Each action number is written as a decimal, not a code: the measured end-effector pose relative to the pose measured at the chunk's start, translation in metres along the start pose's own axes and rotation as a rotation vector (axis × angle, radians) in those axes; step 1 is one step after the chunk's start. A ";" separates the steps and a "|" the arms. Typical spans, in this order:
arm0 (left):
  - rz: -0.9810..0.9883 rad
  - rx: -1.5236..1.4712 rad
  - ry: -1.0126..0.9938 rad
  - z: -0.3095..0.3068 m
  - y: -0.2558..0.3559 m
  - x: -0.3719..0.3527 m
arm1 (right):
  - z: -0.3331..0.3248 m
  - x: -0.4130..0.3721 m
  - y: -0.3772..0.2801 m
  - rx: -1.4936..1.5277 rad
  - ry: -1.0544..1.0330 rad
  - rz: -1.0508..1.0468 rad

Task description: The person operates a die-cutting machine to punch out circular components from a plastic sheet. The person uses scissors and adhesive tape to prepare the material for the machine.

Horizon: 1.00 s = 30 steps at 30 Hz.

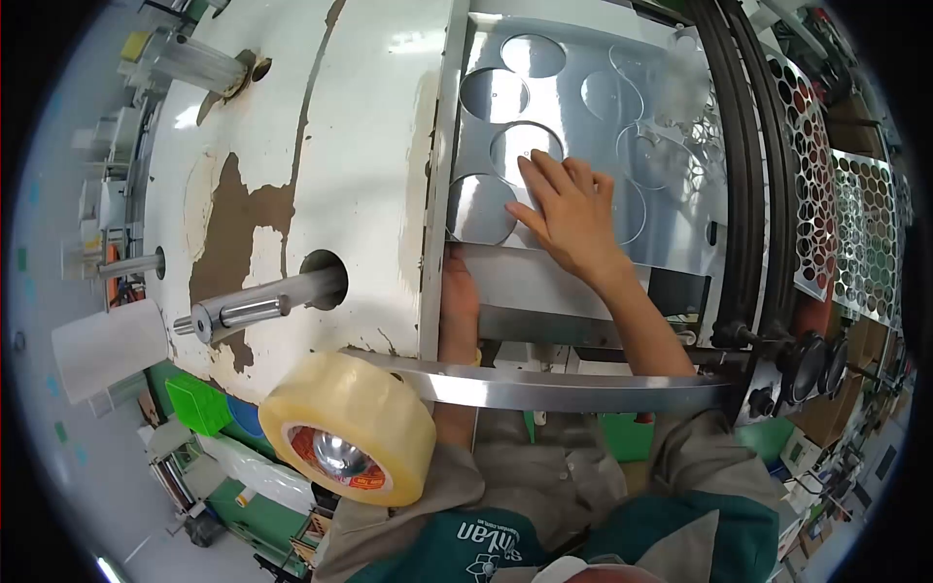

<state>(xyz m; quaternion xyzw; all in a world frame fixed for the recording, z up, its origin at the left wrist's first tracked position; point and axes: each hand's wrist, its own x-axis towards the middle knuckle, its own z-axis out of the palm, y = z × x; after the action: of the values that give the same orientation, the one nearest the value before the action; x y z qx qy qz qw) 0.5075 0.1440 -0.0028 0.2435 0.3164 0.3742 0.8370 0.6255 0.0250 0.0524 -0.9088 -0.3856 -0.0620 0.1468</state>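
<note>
A shiny silver sheet (583,126) marked with several large circular outlines lies on the machine bed in front of me. My right hand (573,209) rests palm down over it, fingers spread. Its fingertips touch a round disc (525,146), and the thumb reaches the edge of the disc nearest me (483,209). My left hand (460,296) is low at the sheet's near left corner, beside the white machine's side. Its fingers go partly out of sight under the sheet's near edge, so their grip is hidden.
A big roll of clear tape (408,437) sits on a curved metal bar (583,392) between my body and the bed. Left stands a white machine body (379,194) with a metal shaft (272,301). Dark rails (739,194) run along the right; perforated sheets (865,233) hang beyond.
</note>
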 end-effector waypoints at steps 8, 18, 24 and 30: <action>-0.010 -0.028 0.028 -0.003 -0.002 0.002 | 0.006 -0.003 0.000 0.024 0.039 0.022; -0.013 -0.048 -0.024 -0.005 0.000 0.001 | 0.034 0.071 0.004 -0.020 0.265 -0.020; -0.025 -0.059 -0.041 -0.004 0.003 0.001 | 0.027 0.072 0.007 0.072 0.108 0.007; -0.029 -0.051 -0.080 0.003 0.006 -0.001 | 0.021 0.072 0.014 0.086 0.060 -0.046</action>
<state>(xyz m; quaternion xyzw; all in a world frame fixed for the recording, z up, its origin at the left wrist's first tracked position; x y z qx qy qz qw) 0.5064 0.1466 0.0030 0.2324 0.2766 0.3602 0.8601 0.6855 0.0711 0.0456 -0.8904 -0.4040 -0.0762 0.1956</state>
